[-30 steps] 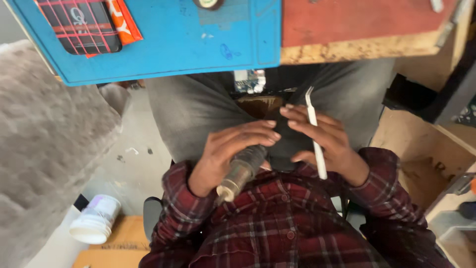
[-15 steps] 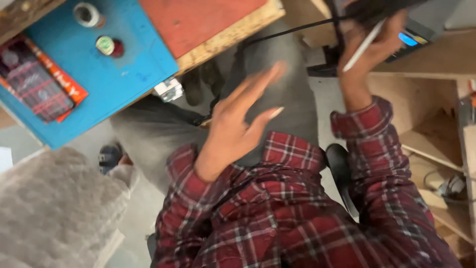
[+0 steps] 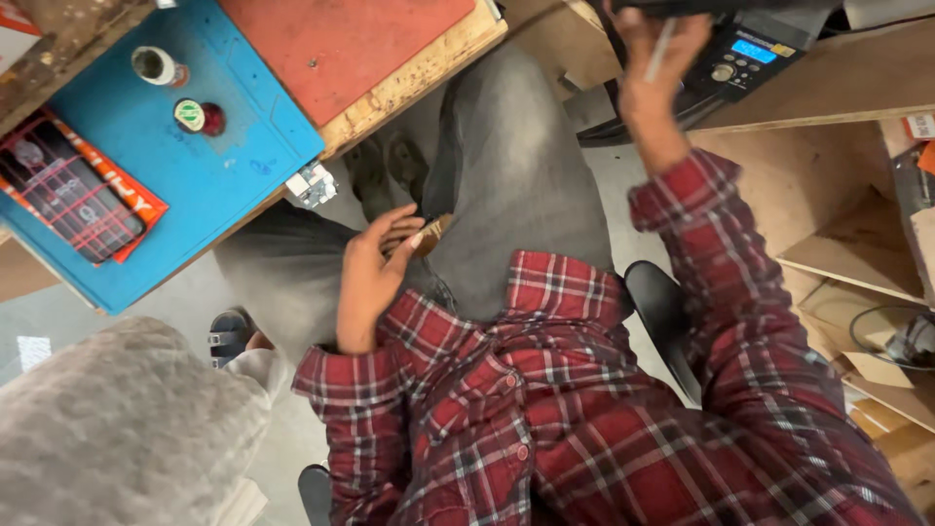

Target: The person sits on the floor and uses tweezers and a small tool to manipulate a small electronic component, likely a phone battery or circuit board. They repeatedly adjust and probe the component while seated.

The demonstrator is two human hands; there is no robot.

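Seated person with hands apart, one in the lap, one raised.

Left hand [image 3: 375, 278] rests on the lap, fingers loosely curled over a small brown piece [image 3: 431, 232]. Right hand [image 3: 654, 60] is lifted high, gripping a thin white stick [image 3: 661, 47] near a black device [image 3: 745, 54]. Blue mat [image 3: 209, 161] lies beyond the left hand.

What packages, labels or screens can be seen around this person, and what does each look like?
Flat package: on the blue mat, upper left; orange edge, dark plaid front.
Small round lid: on the mat; green and white label.
Device screen: top right, by the right hand; small blue rectangle on black casing.
Orange-white tag: far right, on wooden shelving.
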